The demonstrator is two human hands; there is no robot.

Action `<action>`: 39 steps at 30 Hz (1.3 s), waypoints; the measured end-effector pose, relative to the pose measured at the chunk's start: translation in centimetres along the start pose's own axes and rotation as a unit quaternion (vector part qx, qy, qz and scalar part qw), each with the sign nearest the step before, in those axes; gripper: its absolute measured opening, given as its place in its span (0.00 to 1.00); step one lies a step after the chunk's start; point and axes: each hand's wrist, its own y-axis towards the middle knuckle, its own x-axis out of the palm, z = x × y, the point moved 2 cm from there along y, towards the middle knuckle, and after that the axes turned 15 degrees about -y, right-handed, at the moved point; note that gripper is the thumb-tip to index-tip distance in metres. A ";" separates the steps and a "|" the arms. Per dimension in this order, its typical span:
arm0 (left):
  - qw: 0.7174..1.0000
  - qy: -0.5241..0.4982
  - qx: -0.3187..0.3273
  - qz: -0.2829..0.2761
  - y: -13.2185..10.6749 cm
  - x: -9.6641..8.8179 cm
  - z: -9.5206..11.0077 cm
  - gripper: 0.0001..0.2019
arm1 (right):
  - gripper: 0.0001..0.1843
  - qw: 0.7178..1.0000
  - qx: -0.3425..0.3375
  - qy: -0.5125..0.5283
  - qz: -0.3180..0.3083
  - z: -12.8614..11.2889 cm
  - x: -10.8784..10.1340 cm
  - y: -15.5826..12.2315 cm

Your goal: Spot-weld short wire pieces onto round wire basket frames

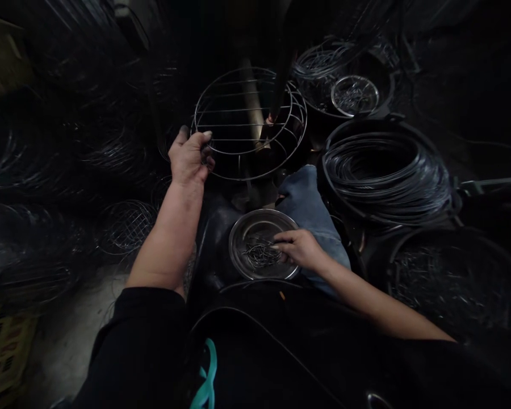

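Observation:
My left hand (191, 154) is closed on the near left rim of a round wire rack (230, 125), which has straight crossbars and a second ring below the top one. A copper-coloured rod tip (269, 119) comes down inside the ring near a pale bar (252, 102). At my lap, my right hand (300, 248) reaches into a shallow metal bowl (235, 250). Its fingers are pinched at the edge of a heap of short bent wire pieces (260, 254); whether a piece is between them is too small to make out.
On the right a tub holds a large wire coil (383, 176). Behind it a basin (315, 102) carries more wire and a small dish (355, 95) of pieces. A dark tub (455, 289) of wire bits stands front right. Wire racks (128, 224) pile up left, above a yellow crate (8, 346).

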 end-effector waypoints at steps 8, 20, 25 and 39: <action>1.000 -0.026 0.001 -0.005 -1.0 0.3 0.0 0.38 | 0.11 0.944 -0.274 -0.182 -0.011 -0.3 -0.4 -1.1; 0.998 -0.031 0.040 -0.025 -1.3 0.8 -0.5 0.44 | 0.08 0.924 -0.274 0.101 0.248 -9.9 -7.0 6.5; 0.996 -0.047 0.068 -0.024 -1.8 0.6 -0.1 0.41 | 0.06 0.924 -0.274 0.049 0.262 -10.2 -6.3 7.1; 0.998 -0.052 0.036 0.003 -0.3 1.7 -0.1 0.42 | 0.10 0.902 -0.201 0.071 0.375 -10.2 -5.4 8.9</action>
